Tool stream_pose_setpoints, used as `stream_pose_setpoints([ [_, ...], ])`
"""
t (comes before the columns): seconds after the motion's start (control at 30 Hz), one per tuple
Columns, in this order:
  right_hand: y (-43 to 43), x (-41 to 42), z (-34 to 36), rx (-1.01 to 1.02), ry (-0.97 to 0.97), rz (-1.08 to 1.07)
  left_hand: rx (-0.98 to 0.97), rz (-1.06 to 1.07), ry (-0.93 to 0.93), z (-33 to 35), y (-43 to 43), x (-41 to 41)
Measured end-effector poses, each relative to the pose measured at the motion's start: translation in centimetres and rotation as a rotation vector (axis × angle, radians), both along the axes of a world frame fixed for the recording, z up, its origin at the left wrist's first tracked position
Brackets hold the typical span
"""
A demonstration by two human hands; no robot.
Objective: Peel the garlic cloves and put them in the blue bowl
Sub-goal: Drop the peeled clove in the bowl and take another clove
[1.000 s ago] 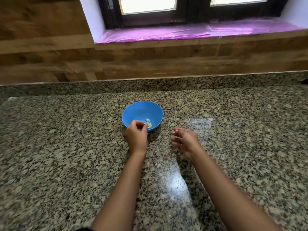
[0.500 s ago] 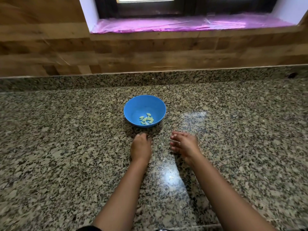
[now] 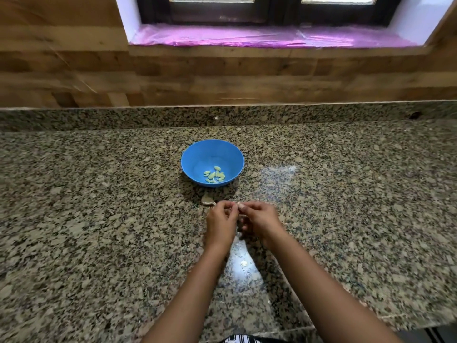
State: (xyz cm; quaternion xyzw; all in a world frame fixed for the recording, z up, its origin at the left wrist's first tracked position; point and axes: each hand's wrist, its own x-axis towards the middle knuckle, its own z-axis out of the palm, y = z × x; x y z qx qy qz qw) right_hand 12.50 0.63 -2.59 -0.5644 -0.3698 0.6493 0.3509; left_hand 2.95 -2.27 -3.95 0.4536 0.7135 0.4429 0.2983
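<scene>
The blue bowl (image 3: 195, 154) stands on the granite counter, with several pale peeled garlic cloves (image 3: 214, 175) lying in its bottom. Just in front of it my left hand (image 3: 220, 222) and my right hand (image 3: 259, 220) meet, fingertips together. Between them they pinch a small pale garlic clove (image 3: 239, 205), mostly hidden by the fingers. A brownish piece of garlic (image 3: 207, 199) lies on the counter between the bowl and my left hand.
The speckled granite counter (image 3: 99, 219) runs wide to both sides, ending in a raised granite lip and a wood-panelled wall (image 3: 222, 78) behind. A window sill covered in pink film (image 3: 247, 37) sits above. The counter's front edge is near my body.
My left hand left the bowl, touched down on the counter, then came back to meet my right hand. Both now pinch a clove. More cloves show in the bowl.
</scene>
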Motion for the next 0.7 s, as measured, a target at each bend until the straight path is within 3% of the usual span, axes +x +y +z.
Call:
stream_pose_setpoints([
  [0.13, -0.9, -0.1, -0.2, 0.037, 0.052, -0.045, 0.017, 0.0, -0.051, -0.4, -0.7, 0.5],
  [0.33, -1.2, 0.1, 0.3, 0.131, -0.13, 0.005, 0.036, -0.103, 0.058, -0.2, -1.9, 0.1],
  [0.37, -1.2, 0.2, 0.3, 0.172, -0.182, 0.028, 0.031, -0.085, -0.013, -0.2, -2.1, -0.1],
  [0.47, -1.3, 0.7, 0.7, 0.362, -0.421, 0.176, 0.009, -0.01, -0.499, 0.1, -2.3, -0.8],
  [0.5, -1.6, 0.8, 0.9, 0.399, -0.468, 0.225, 0.0, -0.006, -0.576, 0.2, -2.4, -1.0],
  [0.7, -3.0, 0.3, 1.4, 0.301, -0.194, 0.147, 0.004, 0.022, -0.871, 0.4, -2.4, -0.9],
])
